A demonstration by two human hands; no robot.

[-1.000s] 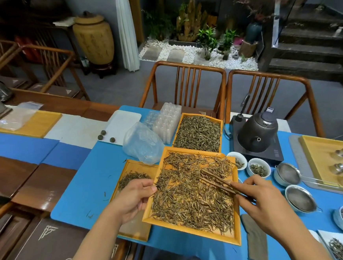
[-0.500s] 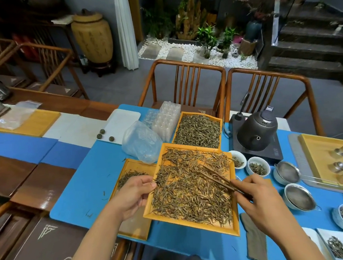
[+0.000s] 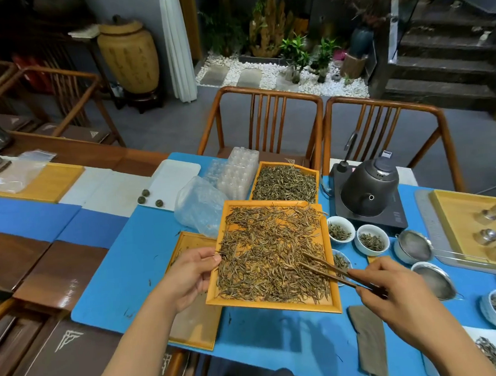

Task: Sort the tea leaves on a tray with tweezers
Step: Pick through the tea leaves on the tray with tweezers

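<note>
An orange tray (image 3: 279, 304) covered with dry brown-green tea leaves (image 3: 264, 254) is held up above the blue mat. My left hand (image 3: 188, 278) grips its left edge, thumb on the rim. My right hand (image 3: 397, 294) holds wooden tweezers (image 3: 327, 267) whose tips reach over the leaves at the tray's right side. Whether a leaf is pinched between the tips is too small to tell.
A second orange tray (image 3: 285, 182) of leaves lies behind. A lower tray (image 3: 192, 328) sits under my left hand. Small white cups (image 3: 371, 239), metal strainers (image 3: 414, 246), a dark kettle (image 3: 368, 190), a plastic bag (image 3: 197, 206) and a grey cloth (image 3: 369, 344) surround it. Two wooden chairs (image 3: 268, 118) stand beyond.
The tray of leaves has been lifted and shifted a little to the right, with its left side raised. The tweezers have moved lower and toward the tray's right part.
</note>
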